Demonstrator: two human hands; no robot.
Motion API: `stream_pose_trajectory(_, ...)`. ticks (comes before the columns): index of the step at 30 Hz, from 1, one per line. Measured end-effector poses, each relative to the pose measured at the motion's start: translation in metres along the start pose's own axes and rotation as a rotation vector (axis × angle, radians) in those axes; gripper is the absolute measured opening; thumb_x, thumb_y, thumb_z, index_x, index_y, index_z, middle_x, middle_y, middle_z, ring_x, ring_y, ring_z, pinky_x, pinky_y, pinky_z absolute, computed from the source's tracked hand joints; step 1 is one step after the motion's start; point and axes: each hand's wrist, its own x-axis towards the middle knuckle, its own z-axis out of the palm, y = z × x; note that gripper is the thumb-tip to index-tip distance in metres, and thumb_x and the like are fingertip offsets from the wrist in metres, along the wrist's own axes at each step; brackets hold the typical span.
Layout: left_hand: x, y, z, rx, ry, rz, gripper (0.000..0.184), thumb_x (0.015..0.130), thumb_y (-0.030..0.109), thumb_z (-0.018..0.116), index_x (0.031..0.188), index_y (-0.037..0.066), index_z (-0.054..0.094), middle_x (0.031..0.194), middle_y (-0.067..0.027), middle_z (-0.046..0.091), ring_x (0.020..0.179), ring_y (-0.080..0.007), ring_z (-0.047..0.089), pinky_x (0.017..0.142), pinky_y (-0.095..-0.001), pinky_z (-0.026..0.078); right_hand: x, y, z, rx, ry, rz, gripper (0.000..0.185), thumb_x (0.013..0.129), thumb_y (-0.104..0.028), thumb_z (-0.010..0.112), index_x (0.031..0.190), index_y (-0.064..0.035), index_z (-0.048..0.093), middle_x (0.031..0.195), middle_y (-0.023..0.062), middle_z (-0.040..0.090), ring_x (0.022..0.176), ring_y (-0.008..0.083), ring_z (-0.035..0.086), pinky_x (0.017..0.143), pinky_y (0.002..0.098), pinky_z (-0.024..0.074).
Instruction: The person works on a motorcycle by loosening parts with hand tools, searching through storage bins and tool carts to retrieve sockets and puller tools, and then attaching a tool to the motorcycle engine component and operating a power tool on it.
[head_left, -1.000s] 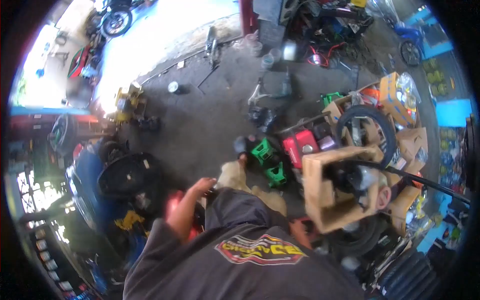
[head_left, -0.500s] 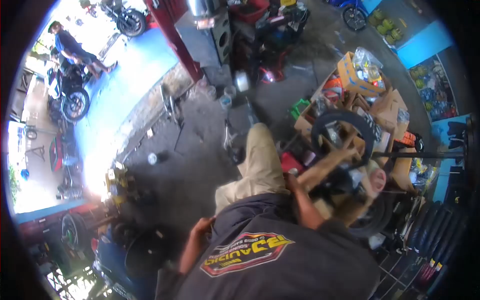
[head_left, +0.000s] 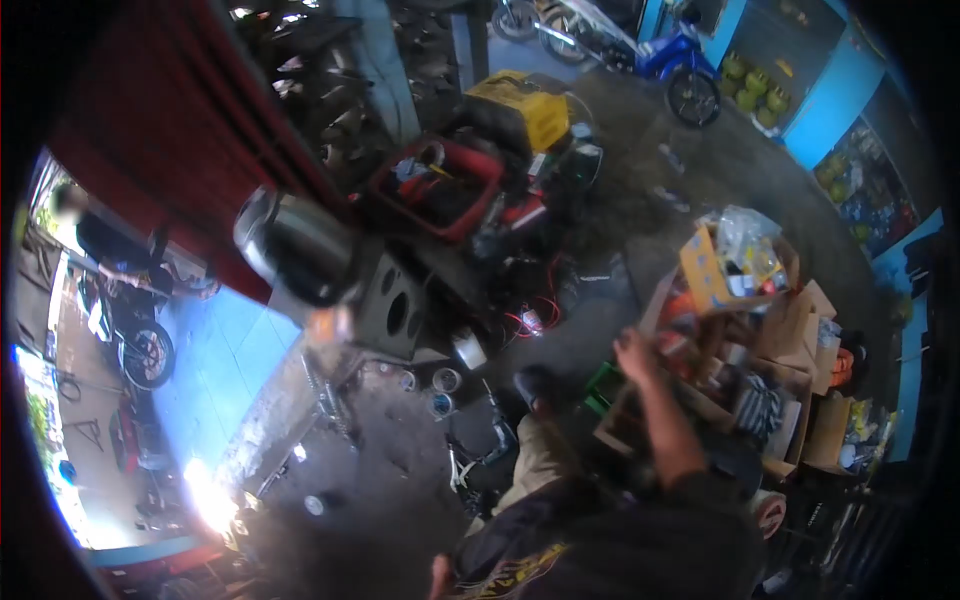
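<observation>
My right hand point(head_left: 632, 355) reaches forward on a bent arm, above the near edge of the cardboard boxes point(head_left: 655, 300). Its fingers look loosely apart, and I see nothing in them. Just left of it, a green plastic frame point(head_left: 602, 388) lies on the floor. Low at the bottom edge, by my dark shirt point(head_left: 620, 530), only a bit of my left hand point(head_left: 440, 577) shows; its fingers are mostly hidden. My shoe point(head_left: 535, 385) is on the dark floor, near a tool with a long thin tip point(head_left: 500, 425).
Ahead stand a grey box with round holes point(head_left: 398, 308), a metal cylinder point(head_left: 290, 250), a red bin point(head_left: 465, 220) and a yellow crate point(head_left: 535, 110). Cups point(head_left: 446, 380) and red wire point(head_left: 530, 318) lie on the floor. A blue motorbike point(head_left: 685, 65) is farther back; a person point(head_left: 110, 240) is at left.
The view has moved forward, bringing the bin and crate closer. My right hand has risen from beside my thigh and swung forward. My left hand has dropped towards the bottom edge.
</observation>
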Motion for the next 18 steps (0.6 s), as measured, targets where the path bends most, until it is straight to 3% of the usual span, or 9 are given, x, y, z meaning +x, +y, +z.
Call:
stream_pose_trajectory(2,0.0,0.069,-0.008,0.054,-0.012,-0.025,0.024,0.083,0.014,0.055,0.099,-0.001,0.064,0.081,-0.0125,0.067,0.07,-0.0184,0.062,0.061,-0.0345,0.048,0.089,-0.002,0.002,0.025,-0.011,-0.022,0.036,0.082,-0.021,0.063,0.11,-0.0018,0.052,0.093,0.0215,0.062,0.089,0.037,0.06,0.078,0.0429,0.048)
stream_pose_trajectory(5,0.001,0.153,-0.022,0.055,0.031,-0.049,0.024,0.084,0.016,0.055,0.1,0.0,0.065,0.077,-0.0107,0.068,0.067,-0.0171,0.063,0.06,-0.0328,0.049,0.236,-0.029,-0.007,0.013,0.143,-0.275,0.038,0.081,-0.022,0.064,0.111,-0.0022,0.049,0.099,0.0225,0.056,0.093,0.0401,0.055,0.081,0.0458,0.0449)
stream_pose_trajectory(8,-0.015,0.223,-0.034,-0.013,0.294,-0.053,0.026,0.078,0.023,0.057,0.08,-0.001,0.067,0.073,-0.0172,0.066,0.074,-0.0324,0.065,0.066,-0.0389,0.05,0.347,-0.116,-0.052,-0.048,0.337,-0.527,0.044,0.08,-0.026,0.065,0.112,-0.0016,0.048,0.105,0.0222,0.049,0.102,0.0416,0.048,0.086,0.047,0.0413)
stream_pose_trajectory(9,-0.024,0.254,-0.038,-0.02,0.297,-0.058,0.026,0.078,0.023,0.057,0.08,-0.001,0.067,0.073,-0.0172,0.066,0.074,-0.0324,0.065,0.066,-0.0389,0.05,0.384,-0.139,-0.067,-0.025,0.372,-0.609,0.048,0.079,-0.029,0.066,0.114,-0.0014,0.047,0.106,0.0218,0.047,0.103,0.0418,0.047,0.086,0.0482,0.0406)
stream_pose_trajectory(11,-0.042,0.304,-0.047,-0.104,0.228,-0.344,0.025,0.08,0.02,0.059,0.08,-0.003,0.067,0.067,-0.014,0.066,0.063,-0.0195,0.064,0.056,-0.0342,0.049,0.454,-0.168,-0.081,-0.091,0.434,-0.624,0.061,0.077,-0.046,0.066,0.119,-0.0052,0.047,0.117,0.0243,0.044,0.111,0.0419,0.042,0.092,0.0515,0.0347)
stream_pose_trajectory(12,-0.044,0.31,-0.043,-0.103,0.225,-0.349,0.025,0.08,0.02,0.059,0.08,-0.003,0.067,0.067,-0.014,0.066,0.063,-0.0195,0.064,0.056,-0.0342,0.049,0.482,-0.181,-0.088,-0.15,0.456,-0.645,0.065,0.076,-0.051,0.065,0.121,-0.007,0.047,0.122,0.0245,0.041,0.115,0.0417,0.04,0.095,0.0527,0.0324)
stream_pose_trajectory(14,-0.056,0.304,-0.028,-0.032,0.416,0.017,0.029,0.087,0.025,0.051,0.077,0.0,0.061,0.059,-0.0057,0.055,0.051,-0.0153,0.049,0.047,-0.031,0.038,0.531,-0.198,-0.094,-0.211,0.477,-0.669,0.07,0.075,-0.056,0.065,0.123,-0.0088,0.047,0.127,0.0247,0.039,0.118,0.0415,0.038,0.097,0.0539,0.03)
stream_pose_trajectory(15,-0.051,0.285,-0.024,-0.087,0.307,-0.147,0.031,0.083,0.026,0.056,0.088,-0.004,0.064,0.066,-0.0106,0.061,0.056,-0.0191,0.052,0.052,-0.0369,0.041,0.551,-0.204,-0.095,-0.267,0.444,-0.655,0.075,0.073,-0.061,0.063,0.126,-0.011,0.046,0.131,0.0243,0.036,0.122,0.0414,0.034,0.099,0.0559,0.0267)
stream_pose_trajectory(18,-0.055,0.285,-0.012,-0.079,0.329,-0.156,0.029,0.083,0.025,0.057,0.084,-0.003,0.064,0.062,-0.0084,0.058,0.054,-0.0169,0.049,0.051,-0.0359,0.04,0.594,-0.217,-0.098,-0.352,0.29,-0.569,0.085,0.071,-0.073,0.056,0.134,-0.0172,0.043,0.14,0.0236,0.026,0.131,0.0412,0.022,0.104,0.0596,0.0172)
